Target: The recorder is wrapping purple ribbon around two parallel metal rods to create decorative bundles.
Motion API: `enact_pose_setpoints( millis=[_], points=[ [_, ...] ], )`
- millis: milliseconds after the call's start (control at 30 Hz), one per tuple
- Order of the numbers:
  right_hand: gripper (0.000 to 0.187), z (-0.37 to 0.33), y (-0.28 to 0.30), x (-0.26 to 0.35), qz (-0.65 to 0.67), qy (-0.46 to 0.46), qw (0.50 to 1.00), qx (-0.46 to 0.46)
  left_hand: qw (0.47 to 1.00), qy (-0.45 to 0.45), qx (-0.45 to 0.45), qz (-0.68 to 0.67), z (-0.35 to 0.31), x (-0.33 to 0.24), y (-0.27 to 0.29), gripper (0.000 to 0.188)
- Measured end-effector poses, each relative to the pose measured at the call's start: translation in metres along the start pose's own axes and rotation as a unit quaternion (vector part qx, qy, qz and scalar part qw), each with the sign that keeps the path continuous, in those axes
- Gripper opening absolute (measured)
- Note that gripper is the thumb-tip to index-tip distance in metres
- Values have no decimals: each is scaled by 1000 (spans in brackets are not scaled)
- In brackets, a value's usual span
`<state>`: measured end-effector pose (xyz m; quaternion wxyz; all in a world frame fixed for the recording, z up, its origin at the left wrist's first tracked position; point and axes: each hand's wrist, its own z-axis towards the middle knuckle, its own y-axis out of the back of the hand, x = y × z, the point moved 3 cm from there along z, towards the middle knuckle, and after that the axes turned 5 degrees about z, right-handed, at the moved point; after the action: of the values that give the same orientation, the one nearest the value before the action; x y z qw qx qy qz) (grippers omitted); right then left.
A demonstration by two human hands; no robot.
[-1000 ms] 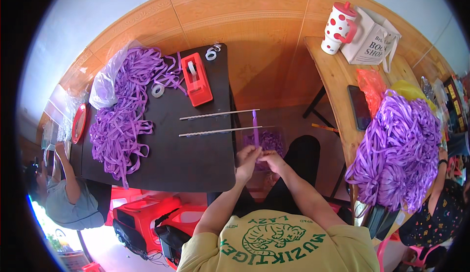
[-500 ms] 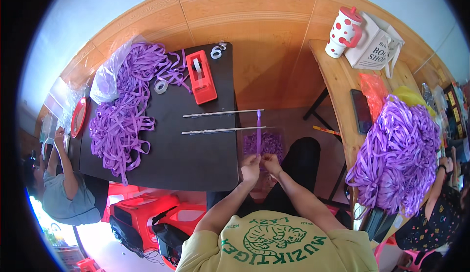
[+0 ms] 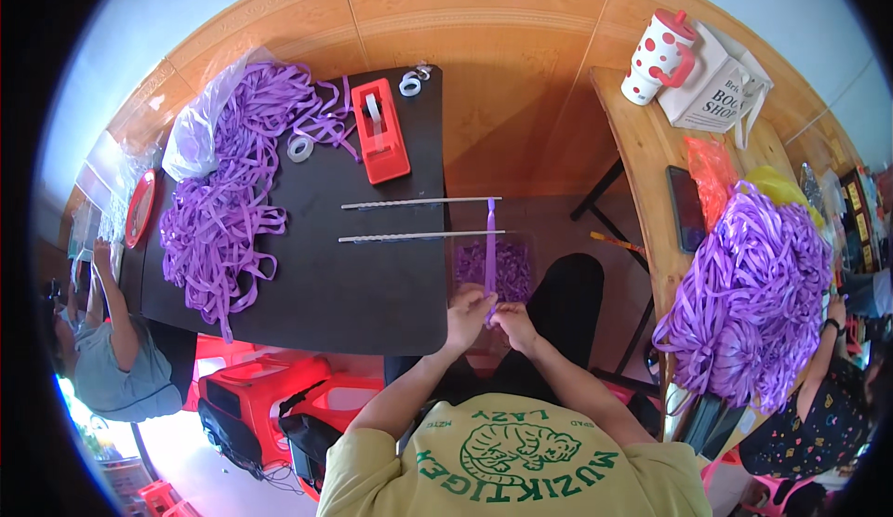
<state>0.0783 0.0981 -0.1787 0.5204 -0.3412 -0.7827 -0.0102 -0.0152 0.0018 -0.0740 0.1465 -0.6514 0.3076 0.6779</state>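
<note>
A purple ribbon [image 3: 491,261] hangs at the tips of two thin rods [image 3: 479,233] that stick out past the right edge of the black table. It runs straight down toward me and ends between my hands. My left hand [image 3: 468,317] pinches the ribbon near its lower end. Close beside it, my right hand [image 3: 514,324] has its fingers closed on the same end, where the ribbon looks folded or crossed. The fingers hide the exact shape there. Below the ribbon sits a clear bin [image 3: 532,255] with purple ribbon pieces inside.
On the black table [image 3: 372,289] lie a heap of purple ribbon [image 3: 219,238], a red tape dispenser [image 3: 381,136] and tape rolls [image 3: 409,85]. The wooden table [image 3: 642,182] holds another ribbon pile [image 3: 753,303], a phone [image 3: 686,210] and a dotted tumbler [image 3: 656,61]. Other people work at both sides.
My hands have shifted slightly, and the ribbon's lower end now shows crossed between my fingers. The whole view has moved a little. The rods still hold the ribbon's upper part.
</note>
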Motion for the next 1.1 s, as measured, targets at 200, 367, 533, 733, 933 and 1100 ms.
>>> enact_pose_setpoints(
  millis=[200, 367, 533, 733, 933, 1100],
  points=[
    [17, 8, -3, 17, 61, -40, 997, -41, 999, 21, 9, 27, -35, 64, 2, 20],
    [19, 22, 1, 23, -10, -28, 997, -74, 994, 81, 6, -72, -48, 49, 8, 11],
    [18, 29, 2, 19, -166, 184, 969, -11, 996, 56, -52, -45, -54, 47, 9, 10],
    [13, 13, 11, -18, -226, 150, 962, -40, 991, -19, -102, 80, -45, 28, 6, 9],
    [10, 7, 15, -27, -223, 68, 972, -13, 980, -120, -59, 150, -28, 17, 1, 10],
    [6, -4, -1, -1, -191, -3, 981, 33, 984, -53, 73, 156, -29, 53, 11, 11]
  ],
)
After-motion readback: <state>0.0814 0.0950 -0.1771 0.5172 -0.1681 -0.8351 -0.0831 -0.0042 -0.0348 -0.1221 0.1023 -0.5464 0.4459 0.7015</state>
